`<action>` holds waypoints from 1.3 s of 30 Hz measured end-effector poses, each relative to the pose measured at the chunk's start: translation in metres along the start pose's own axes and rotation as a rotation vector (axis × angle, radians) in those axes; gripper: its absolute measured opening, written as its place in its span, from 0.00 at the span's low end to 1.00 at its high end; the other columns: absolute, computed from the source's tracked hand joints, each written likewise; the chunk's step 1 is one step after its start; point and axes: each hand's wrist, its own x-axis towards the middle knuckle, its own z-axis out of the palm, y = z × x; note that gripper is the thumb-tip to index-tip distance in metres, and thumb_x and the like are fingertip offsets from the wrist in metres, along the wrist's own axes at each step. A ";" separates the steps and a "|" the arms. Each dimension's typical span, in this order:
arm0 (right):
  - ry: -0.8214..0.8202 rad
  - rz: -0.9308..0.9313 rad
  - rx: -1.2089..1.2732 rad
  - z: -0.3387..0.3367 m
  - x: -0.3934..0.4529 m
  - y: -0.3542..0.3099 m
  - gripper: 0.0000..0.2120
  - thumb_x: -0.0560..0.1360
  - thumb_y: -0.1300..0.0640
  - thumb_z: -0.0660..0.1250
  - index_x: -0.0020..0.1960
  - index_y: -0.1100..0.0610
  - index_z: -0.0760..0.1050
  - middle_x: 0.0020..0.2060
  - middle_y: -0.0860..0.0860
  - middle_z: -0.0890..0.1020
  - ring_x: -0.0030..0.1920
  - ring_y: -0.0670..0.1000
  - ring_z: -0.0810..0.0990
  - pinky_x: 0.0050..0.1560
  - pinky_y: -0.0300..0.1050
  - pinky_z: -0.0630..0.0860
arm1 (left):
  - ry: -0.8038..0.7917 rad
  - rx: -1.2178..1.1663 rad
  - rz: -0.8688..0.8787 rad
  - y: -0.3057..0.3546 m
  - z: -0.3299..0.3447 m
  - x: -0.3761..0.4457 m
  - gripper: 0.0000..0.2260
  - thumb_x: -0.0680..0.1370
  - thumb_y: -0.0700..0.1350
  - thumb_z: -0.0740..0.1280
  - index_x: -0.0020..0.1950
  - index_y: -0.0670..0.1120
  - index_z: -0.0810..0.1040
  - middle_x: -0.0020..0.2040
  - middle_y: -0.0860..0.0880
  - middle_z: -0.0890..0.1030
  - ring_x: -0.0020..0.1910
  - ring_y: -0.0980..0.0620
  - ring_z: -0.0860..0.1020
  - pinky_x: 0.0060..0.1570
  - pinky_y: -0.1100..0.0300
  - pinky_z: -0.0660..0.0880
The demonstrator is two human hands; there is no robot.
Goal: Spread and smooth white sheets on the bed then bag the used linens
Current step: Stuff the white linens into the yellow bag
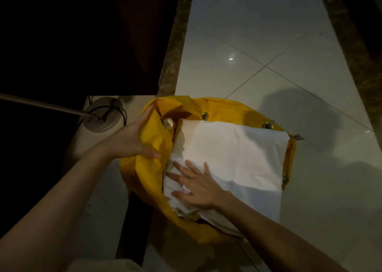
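Observation:
A yellow laundry bag (208, 106) with metal eyelets stands open on the floor in the middle of the view. White linens (233, 156) fill its mouth and hang over the near right rim. My left hand (134, 137) grips the bag's left rim, thumb and fingers curled round the yellow fabric. My right hand (198, 185) lies flat on the crumpled white linen at the near left of the bag, fingers spread and pressing down.
A lamp's round metal base (103, 114) with a slanted pole and cable sits left of the bag. A dark stone strip (175, 44) runs up the floor beside pale glossy tiles (268, 44). Dark furniture fills the upper left.

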 end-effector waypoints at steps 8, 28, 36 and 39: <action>0.071 -0.064 -0.196 0.015 0.008 0.002 0.32 0.75 0.31 0.38 0.77 0.38 0.50 0.79 0.45 0.44 0.78 0.56 0.41 0.67 0.75 0.39 | -0.066 0.239 0.035 -0.013 0.007 -0.016 0.58 0.67 0.44 0.79 0.69 0.71 0.32 0.77 0.47 0.60 0.69 0.43 0.69 0.61 0.47 0.74; 0.247 0.267 -0.331 -0.058 0.036 0.051 0.26 0.81 0.38 0.43 0.78 0.41 0.50 0.79 0.48 0.46 0.78 0.53 0.41 0.73 0.66 0.42 | 0.198 0.238 0.165 0.023 0.007 0.014 0.47 0.70 0.50 0.77 0.78 0.60 0.49 0.79 0.56 0.39 0.78 0.51 0.50 0.68 0.59 0.60; -0.152 0.463 -0.351 -0.063 0.085 0.067 0.28 0.80 0.34 0.41 0.78 0.40 0.44 0.79 0.48 0.42 0.78 0.57 0.40 0.72 0.68 0.38 | 0.246 0.156 0.130 0.031 0.004 0.032 0.48 0.70 0.40 0.76 0.80 0.51 0.48 0.80 0.52 0.51 0.78 0.52 0.53 0.72 0.59 0.55; -0.118 0.439 -0.344 -0.062 0.074 0.064 0.28 0.80 0.36 0.42 0.78 0.42 0.45 0.79 0.49 0.41 0.78 0.56 0.40 0.72 0.67 0.37 | 0.228 0.265 0.133 0.044 0.005 0.040 0.49 0.69 0.48 0.77 0.79 0.57 0.46 0.80 0.54 0.43 0.78 0.50 0.49 0.74 0.49 0.53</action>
